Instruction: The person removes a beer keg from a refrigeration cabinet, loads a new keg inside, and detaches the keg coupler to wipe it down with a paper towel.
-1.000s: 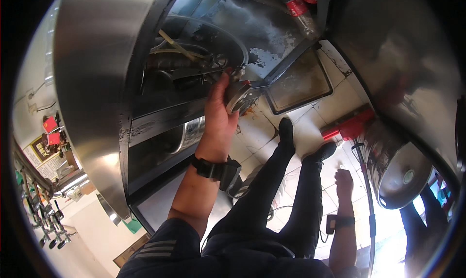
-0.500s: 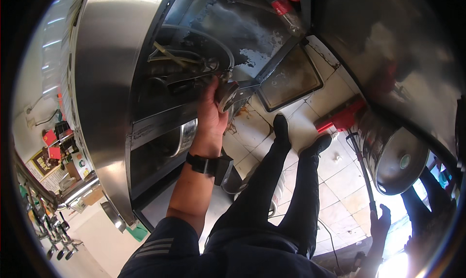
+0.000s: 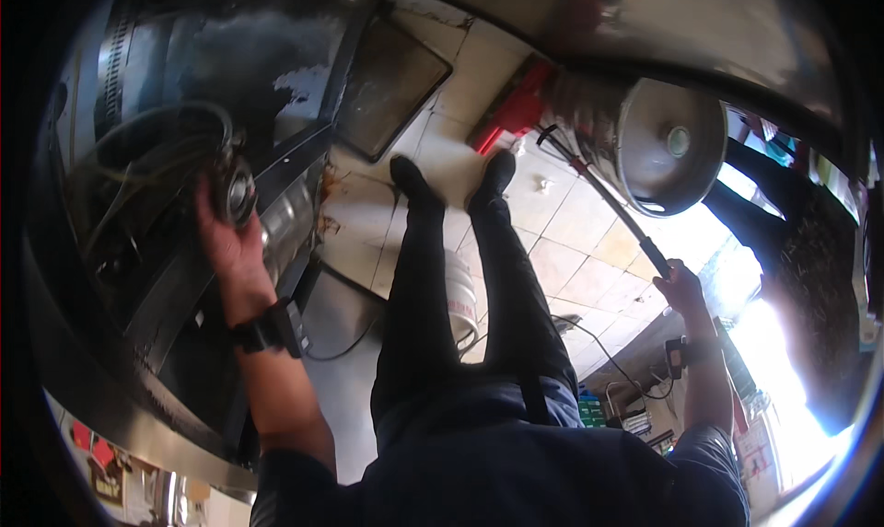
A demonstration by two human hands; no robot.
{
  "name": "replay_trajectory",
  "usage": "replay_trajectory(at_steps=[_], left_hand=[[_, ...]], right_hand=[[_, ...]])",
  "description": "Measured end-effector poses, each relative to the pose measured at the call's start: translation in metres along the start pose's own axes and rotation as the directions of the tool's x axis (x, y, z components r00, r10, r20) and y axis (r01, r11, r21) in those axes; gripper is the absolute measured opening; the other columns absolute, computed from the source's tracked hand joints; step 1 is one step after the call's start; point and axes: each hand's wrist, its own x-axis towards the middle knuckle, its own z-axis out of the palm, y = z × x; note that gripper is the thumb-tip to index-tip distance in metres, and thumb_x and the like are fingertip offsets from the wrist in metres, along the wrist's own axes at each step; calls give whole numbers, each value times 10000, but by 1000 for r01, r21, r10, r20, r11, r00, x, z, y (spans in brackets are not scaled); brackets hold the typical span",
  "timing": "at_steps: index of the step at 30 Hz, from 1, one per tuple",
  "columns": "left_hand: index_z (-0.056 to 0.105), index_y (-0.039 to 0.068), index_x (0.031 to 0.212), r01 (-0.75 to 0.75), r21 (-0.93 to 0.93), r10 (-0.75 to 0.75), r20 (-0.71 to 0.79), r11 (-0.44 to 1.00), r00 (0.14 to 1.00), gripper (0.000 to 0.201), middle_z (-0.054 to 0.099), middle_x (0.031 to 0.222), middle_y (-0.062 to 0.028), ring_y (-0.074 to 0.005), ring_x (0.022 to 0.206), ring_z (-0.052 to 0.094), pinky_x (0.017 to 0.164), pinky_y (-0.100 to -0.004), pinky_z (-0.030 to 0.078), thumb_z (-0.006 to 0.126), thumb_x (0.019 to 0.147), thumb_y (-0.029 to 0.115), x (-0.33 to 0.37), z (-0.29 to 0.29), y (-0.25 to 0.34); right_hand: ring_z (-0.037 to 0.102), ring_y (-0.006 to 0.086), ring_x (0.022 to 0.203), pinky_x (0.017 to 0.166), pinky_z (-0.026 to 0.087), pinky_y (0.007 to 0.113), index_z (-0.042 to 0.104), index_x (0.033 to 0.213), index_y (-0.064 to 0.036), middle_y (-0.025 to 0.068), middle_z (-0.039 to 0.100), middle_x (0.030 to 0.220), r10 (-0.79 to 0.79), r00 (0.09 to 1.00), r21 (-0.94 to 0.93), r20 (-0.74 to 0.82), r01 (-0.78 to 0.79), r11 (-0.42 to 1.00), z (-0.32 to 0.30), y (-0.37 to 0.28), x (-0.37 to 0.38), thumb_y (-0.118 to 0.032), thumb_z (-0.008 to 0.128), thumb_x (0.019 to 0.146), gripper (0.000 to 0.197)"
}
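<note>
My left hand [image 3: 232, 246] is closed round a round metal keg coupler [image 3: 239, 194], beside the dark open cabinet [image 3: 212, 283]. A clear hose [image 3: 189, 106] curves up from near the coupler into the cabinet. On the right, my right hand [image 3: 682, 288] grips the upper end of a long dark pole [image 3: 615, 205] with a red collar. The pole slants down past a steel keg [image 3: 675, 145]. Its lower end has a dark forked piece near a red, angular object [image 3: 516, 111], whose kind I cannot tell. My fingers partly hide the coupler.
Another keg [image 3: 460, 297] stands between my legs. A framed dark panel [image 3: 391, 81] lies on the tiled floor [image 3: 562, 219]. Steel containers [image 3: 290, 219] are beside the cabinet edge. A cable [image 3: 608, 347] runs across the floor behind my legs.
The view has swung, so the cabinet and coupler now appear farther left and the large keg higher up. My right hand and forearm show more fully. Both hands keep their hold.
</note>
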Motion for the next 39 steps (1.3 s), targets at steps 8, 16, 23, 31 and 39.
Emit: replay_trajectory(at_steps=[8, 16, 23, 31, 39], left_hand=[[539, 83, 1245, -207, 258, 212, 6, 944, 977, 390, 602, 1187, -93, -216, 1065, 598, 837, -323, 512, 527, 935, 320, -13, -4, 0], [644, 83, 1062, -8, -85, 10, 24, 996, 1000, 249, 680, 989, -29, -146, 882, 647, 728, -273, 517, 589, 912, 275, -7, 10, -12], [635, 82, 1068, -54, -22, 55, 51, 998, 997, 271, 687, 959, -36, -142, 856, 656, 710, -261, 514, 587, 910, 297, -4, 6, -9], [608, 57, 1113, -86, -39, 88, 72, 996, 994, 299, 655, 1040, -62, -204, 938, 642, 788, -298, 523, 556, 930, 287, -5, 10, -8], [612, 66, 1110, -63, -50, 65, 36, 997, 997, 289, 649, 1054, -53, -209, 956, 636, 833, -309, 522, 581, 918, 279, -5, 10, -10]], right_hand=[[613, 363, 978, 819, 503, 412, 525, 1166, -31, 194, 639, 1029, 69, 994, 62, 82, -74, 995, 10, 36, 17, -360, 761, 679, 633], [565, 158, 447, 390, 462, 281, 512, 846, -31, 61, 552, 600, 110, 949, 336, 296, -211, 918, 6, 38, 19, -154, 726, 726, 275], [578, 165, 438, 383, 460, 270, 492, 875, -21, 74, 553, 598, -35, 930, 424, 367, -134, 896, -30, 3, 2, -115, 688, 770, 242], [568, 173, 442, 381, 458, 282, 512, 872, -17, 81, 564, 607, 29, 898, 381, 438, -215, 899, -14, -21, 21, -126, 633, 800, 178], [523, 149, 413, 362, 420, 269, 475, 914, -26, 66, 534, 593, 23, 929, 384, 369, -174, 907, -14, -40, 23, -104, 607, 796, 194]])
